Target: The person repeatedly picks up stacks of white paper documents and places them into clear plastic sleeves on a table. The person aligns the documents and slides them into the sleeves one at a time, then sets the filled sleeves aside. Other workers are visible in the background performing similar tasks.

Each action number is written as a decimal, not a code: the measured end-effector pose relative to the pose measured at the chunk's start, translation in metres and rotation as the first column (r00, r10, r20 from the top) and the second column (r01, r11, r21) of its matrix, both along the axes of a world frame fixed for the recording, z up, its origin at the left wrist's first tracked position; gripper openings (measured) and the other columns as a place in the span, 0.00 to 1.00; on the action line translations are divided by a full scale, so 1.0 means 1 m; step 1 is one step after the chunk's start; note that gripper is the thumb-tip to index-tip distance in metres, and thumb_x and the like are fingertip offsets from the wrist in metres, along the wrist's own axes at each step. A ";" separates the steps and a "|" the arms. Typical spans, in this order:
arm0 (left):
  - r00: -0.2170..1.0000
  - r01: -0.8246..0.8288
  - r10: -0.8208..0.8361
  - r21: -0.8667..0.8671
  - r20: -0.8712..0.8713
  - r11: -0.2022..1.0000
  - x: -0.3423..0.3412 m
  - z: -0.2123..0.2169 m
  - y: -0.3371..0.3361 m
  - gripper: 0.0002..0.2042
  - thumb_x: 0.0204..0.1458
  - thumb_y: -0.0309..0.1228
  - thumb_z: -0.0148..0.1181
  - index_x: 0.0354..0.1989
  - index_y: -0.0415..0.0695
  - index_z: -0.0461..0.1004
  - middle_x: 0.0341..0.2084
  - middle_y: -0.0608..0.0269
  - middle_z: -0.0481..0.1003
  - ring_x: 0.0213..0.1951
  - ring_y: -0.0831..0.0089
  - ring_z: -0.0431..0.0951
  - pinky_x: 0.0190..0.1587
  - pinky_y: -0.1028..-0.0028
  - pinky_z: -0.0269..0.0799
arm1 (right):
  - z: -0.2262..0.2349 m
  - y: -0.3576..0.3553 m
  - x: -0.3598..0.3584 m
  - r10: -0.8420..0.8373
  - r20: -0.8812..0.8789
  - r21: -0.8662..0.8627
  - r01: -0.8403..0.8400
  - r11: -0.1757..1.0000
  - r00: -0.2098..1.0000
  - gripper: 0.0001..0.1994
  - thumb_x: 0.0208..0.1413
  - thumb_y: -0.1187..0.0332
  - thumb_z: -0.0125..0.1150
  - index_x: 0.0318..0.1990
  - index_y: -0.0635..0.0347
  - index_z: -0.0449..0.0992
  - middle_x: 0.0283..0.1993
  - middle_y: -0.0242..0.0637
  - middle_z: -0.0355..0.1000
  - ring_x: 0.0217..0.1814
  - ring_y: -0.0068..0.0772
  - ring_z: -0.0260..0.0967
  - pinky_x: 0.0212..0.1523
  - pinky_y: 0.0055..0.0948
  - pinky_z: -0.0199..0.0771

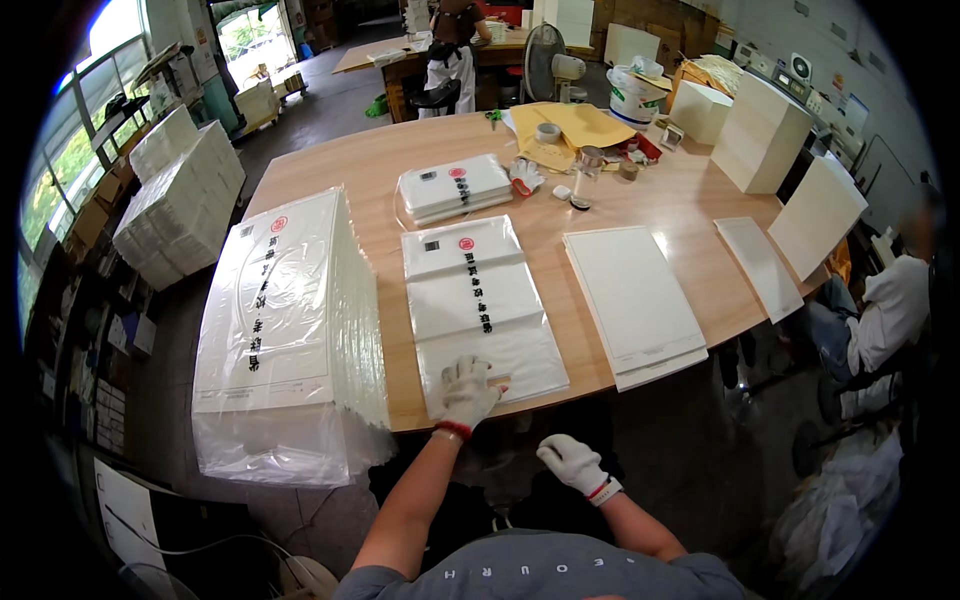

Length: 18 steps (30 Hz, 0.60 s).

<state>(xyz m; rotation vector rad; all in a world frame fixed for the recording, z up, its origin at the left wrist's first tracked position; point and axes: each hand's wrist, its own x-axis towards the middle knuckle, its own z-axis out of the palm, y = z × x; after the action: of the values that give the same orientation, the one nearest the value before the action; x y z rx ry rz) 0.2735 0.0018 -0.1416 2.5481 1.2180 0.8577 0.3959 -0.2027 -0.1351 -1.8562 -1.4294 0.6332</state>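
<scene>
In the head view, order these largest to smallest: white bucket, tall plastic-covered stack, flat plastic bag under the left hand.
1. Tall plastic-covered stack
2. Flat plastic bag under the left hand
3. White bucket

i'm in a workshop that handles paper in bulk — my broad wood-grain table (pixel 330 165) carries a tall stack of printed plastic bags (pixel 280 310) and a pile of white sheets (pixel 635 295). wrapped white bundles (pixel 185 205) stand near the windows (pixel 75 130), and past a big fan (pixel 545 62) another person (pixel 456 30) stands at a second table (pixel 375 56).
</scene>
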 end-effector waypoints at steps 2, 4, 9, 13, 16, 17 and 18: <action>0.982 0.035 -0.034 -0.001 -0.188 0.999 0.012 -0.008 0.013 0.08 0.45 0.38 0.57 0.27 0.48 0.74 0.33 0.61 0.74 0.38 0.60 0.70 0.51 0.62 0.60 | -0.005 0.002 -0.006 0.074 -0.048 -0.025 -0.075 0.997 0.996 0.11 0.53 0.60 0.53 0.35 0.57 0.75 0.35 0.42 0.72 0.38 0.44 0.70 0.39 0.33 0.70; 0.981 0.120 -0.147 -0.200 -0.128 0.972 0.017 -0.007 0.032 0.08 0.45 0.38 0.56 0.27 0.48 0.74 0.30 0.61 0.75 0.37 0.61 0.69 0.50 0.64 0.61 | -0.015 0.004 -0.007 0.078 -0.084 -0.114 -0.088 0.990 0.993 0.11 0.55 0.60 0.52 0.35 0.58 0.74 0.35 0.39 0.73 0.37 0.38 0.72 0.39 0.30 0.70; 0.995 0.017 -0.075 -0.647 -0.062 0.762 0.021 0.015 0.051 0.10 0.49 0.38 0.51 0.33 0.47 0.73 0.27 0.54 0.76 0.34 0.58 0.75 0.38 0.62 0.68 | -0.017 0.048 0.011 -0.122 -0.775 -0.265 -0.144 0.953 0.620 0.12 0.58 0.62 0.52 0.38 0.63 0.72 0.34 0.32 0.71 0.35 0.22 0.69 0.40 0.22 0.71; 0.980 0.186 -0.193 -0.604 0.054 0.775 0.021 -0.020 0.056 0.09 0.53 0.35 0.49 0.34 0.43 0.71 0.25 0.54 0.74 0.28 0.63 0.75 0.31 0.66 0.70 | -0.008 0.129 0.005 -0.131 -0.860 -0.079 0.125 0.989 0.493 0.15 0.56 0.59 0.55 0.38 0.64 0.72 0.35 0.32 0.71 0.38 0.22 0.68 0.40 0.25 0.69; 0.973 0.232 -0.194 -0.514 0.126 0.826 0.019 -0.007 0.061 0.11 0.50 0.38 0.50 0.35 0.44 0.71 0.24 0.54 0.75 0.26 0.61 0.76 0.31 0.65 0.69 | -0.023 0.163 0.019 -0.083 -0.670 0.044 0.152 0.987 0.737 0.16 0.53 0.57 0.58 0.38 0.64 0.73 0.37 0.35 0.72 0.40 0.28 0.69 0.43 0.30 0.69; 0.930 0.241 -0.015 -0.579 0.367 0.779 0.010 -0.017 0.075 0.10 0.51 0.37 0.50 0.34 0.44 0.71 0.24 0.56 0.75 0.24 0.66 0.74 0.30 0.68 0.68 | -0.028 0.170 0.027 -0.087 -0.557 0.051 0.139 0.989 0.826 0.16 0.52 0.57 0.59 0.37 0.64 0.74 0.37 0.37 0.72 0.40 0.31 0.69 0.44 0.31 0.68; 0.807 0.280 0.182 -0.636 0.562 0.719 0.000 -0.024 0.088 0.10 0.52 0.36 0.50 0.32 0.43 0.71 0.23 0.58 0.75 0.22 0.70 0.72 0.28 0.71 0.68 | -0.007 0.166 0.034 -0.176 -0.077 -0.069 0.171 0.983 0.981 0.13 0.48 0.60 0.60 0.34 0.61 0.75 0.41 0.44 0.71 0.43 0.43 0.67 0.47 0.38 0.65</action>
<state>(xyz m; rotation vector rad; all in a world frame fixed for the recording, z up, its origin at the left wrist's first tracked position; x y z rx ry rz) 0.2739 0.0899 -0.1659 1.5170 0.9835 0.8617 0.4304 -0.0366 -0.1417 -1.9541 -1.1912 0.6661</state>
